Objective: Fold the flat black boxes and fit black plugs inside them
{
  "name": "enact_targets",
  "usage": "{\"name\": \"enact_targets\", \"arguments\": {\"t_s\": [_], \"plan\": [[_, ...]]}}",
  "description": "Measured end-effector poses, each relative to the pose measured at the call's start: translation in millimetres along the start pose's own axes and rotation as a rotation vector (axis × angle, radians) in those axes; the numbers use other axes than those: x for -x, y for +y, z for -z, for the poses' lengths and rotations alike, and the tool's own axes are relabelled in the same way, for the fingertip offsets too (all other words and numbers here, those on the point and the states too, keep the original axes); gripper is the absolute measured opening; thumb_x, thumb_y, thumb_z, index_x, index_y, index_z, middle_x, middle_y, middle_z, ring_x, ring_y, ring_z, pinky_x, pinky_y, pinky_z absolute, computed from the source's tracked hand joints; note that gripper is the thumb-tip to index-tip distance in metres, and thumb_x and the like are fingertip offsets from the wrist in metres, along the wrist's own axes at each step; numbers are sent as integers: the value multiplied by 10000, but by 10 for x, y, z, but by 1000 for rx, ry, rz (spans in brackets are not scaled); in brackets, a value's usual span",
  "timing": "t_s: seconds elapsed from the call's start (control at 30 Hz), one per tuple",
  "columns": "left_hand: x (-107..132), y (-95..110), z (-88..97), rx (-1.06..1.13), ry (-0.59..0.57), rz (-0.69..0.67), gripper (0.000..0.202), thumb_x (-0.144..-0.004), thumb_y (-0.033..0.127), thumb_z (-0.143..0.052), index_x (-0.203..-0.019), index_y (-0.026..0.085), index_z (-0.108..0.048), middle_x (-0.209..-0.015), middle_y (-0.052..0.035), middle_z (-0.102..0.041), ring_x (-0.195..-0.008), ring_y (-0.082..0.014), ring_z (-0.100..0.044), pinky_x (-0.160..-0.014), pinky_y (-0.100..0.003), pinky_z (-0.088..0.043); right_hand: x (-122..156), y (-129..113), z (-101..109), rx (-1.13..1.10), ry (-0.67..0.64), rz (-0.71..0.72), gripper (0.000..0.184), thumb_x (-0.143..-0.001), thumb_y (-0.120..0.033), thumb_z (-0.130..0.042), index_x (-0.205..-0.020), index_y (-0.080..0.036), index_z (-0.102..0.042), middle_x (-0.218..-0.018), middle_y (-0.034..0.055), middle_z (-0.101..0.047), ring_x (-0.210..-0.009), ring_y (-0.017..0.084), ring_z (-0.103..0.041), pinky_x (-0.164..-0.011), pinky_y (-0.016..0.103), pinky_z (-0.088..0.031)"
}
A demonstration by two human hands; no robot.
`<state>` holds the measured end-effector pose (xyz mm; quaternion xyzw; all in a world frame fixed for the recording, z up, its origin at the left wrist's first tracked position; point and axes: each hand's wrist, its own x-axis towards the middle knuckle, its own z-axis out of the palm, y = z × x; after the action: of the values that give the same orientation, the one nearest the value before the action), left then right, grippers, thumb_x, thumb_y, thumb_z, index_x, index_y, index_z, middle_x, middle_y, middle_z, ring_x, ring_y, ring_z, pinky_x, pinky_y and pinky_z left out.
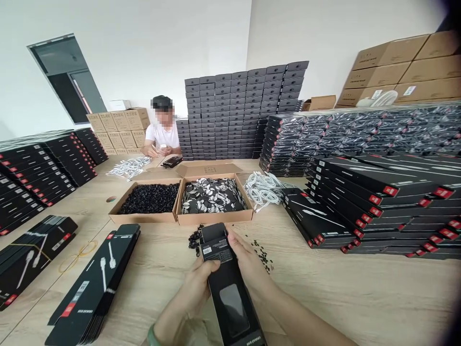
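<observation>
A long black cardboard box [225,278] with a clear window stands tilted in front of me, its end flap raised at the far end. My left hand [197,284] is closed around its left side, with the thumb lying across the printed label. On the right side, my right hand [248,257] grips the box near the raised flap; its lower fingers are hidden behind the box. Just beyond the hands lie small black pieces [195,240] in a loose pile, and more tiny dark bits [263,254] are scattered to the right.
Ahead are an open carton of small black parts [114,211] and a carton of black-and-white discs [216,217]. White cables [264,190] lie beside them. Flattened boxes [97,278] are stacked left; packed boxes [374,192] rise right. A co-worker [163,134] sits across the table.
</observation>
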<state>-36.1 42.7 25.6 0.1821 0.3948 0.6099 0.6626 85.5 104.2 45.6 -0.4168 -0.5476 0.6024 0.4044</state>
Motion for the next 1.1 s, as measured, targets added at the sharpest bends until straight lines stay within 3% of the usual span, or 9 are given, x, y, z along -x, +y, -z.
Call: {"name": "enact_targets", "arguments": {"t_s": [0.1, 0.23, 0.3, 0.4, 0.53, 0.67, 0.77, 0.93, 1.1], "plan": [[-8, 58, 9, 19, -16, -10, 323, -695, 229, -775, -1000, 139, -716, -970, -95, -775, -878, -222, -698, -824, -332, -522, -11, -104, 39, -33, -129, 73, 498, -837, -520, -615, -1235, -222, -595, -1257, 91, -664, -1132, 274, -621, -976, 420, -481], [-23, 29, -6, -48, -93, -95, 411, -779, 305, -740, -1149, 148, -657, -1129, -127, -736, -1033, -270, -670, -934, -398, -495, 2, -153, 80, 185, -21, 172, 305, -860, -389, -611, -1103, -206, -606, -987, 66, -744, -883, 242, -688, -812, 379, -526], [-34, 8, -4, -108, -101, -170, 458, -815, 329, -706, -1229, 167, -600, -1211, -125, -698, -1117, -277, -631, -985, -409, -468, 3, -135, 84, 213, 4, 189, 301, -878, -367, -594, -1140, -222, -564, -1007, 64, -736, -910, 232, -682, -840, 377, -518], [-56, 4, 16, -206, -59, -323, 630, -836, 338, -684, -1398, 261, -412, -1409, -88, -555, -1254, -251, -535, -1042, -372, -428, -24, -113, 98, 164, -38, 225, 449, -894, -388, -590, -1296, -254, -442, -1166, 77, -681, -1029, 221, -650, -917, 379, -497], [-75, 12, 38, -313, -21, -439, 763, -818, 361, -698, -1447, 349, -267, -1497, -56, -440, -1303, -239, -483, -1022, -331, -444, -48, -135, 131, 195, -114, 228, 424, -893, -419, -589, -1275, -258, -499, -1261, 79, -620, -1024, 218, -628, -878, 358, -505], [-65, -2, 27, -388, 78, -528, 480, -878, 434, -594, -1310, 282, -448, -1434, -68, -464, -1275, -230, -474, -1013, -309, -419, -12, -191, 132, 240, -118, 188, 360, -895, -433, -570, -1205, -250, -573, -1098, 49, -663, -927, 208, -611, -779, 322, -494], [-55, -25, 13, -440, 135, -533, 341, -902, 473, -535, -1158, 248, -547, -1230, -60, -575, -1112, -206, -534, -934, -292, -436, 12, -226, 123, 321, -117, 179, 256, -898, -440, -550, -1003, -232, -656, -877, 12, -638, -796, 185, -563, -686, 289, -446], [-76, -80, 23, -439, 176, -495, 317, -878, 522, -547, -986, 224, -573, -932, -20, -597, -883, -186, -531, -802, -285, -440, 21, -247, 114, 320, -170, 147, 284, -914, -445, -508, -832, -217, -657, -749, -12, -590, -708, 169, -523, -623, 267, -392], [-102, -87, 22, -429, 206, -457, 355, -839, 554, -586, -915, 207, -592, -863, -13, -604, -849, -188, -537, -776, -283, -431, 34, -249, 98, 384, -155, 143, 331, -930, -453, -471, -850, -209, -679, -797, 22, -662, -789, 216, -582, -692, 301, -411]]}}
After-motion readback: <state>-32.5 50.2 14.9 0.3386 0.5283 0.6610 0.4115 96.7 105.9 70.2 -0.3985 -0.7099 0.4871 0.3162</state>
